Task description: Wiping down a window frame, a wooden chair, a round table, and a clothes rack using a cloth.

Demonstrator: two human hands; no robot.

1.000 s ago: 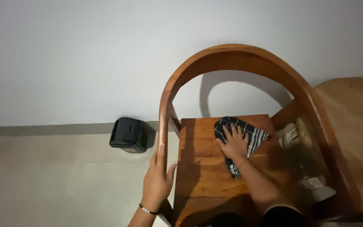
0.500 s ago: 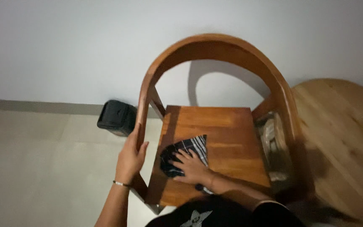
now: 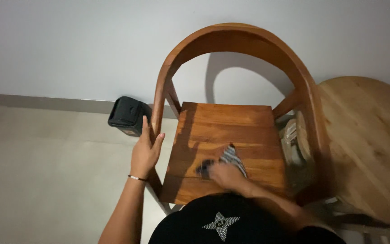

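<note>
Your view is dim and warm-toned. The wooden chair [image 3: 244, 90] casts a soft shadow on the wall [image 3: 68, 40], and your right hand [image 3: 224, 174] is motion-blurred.
</note>
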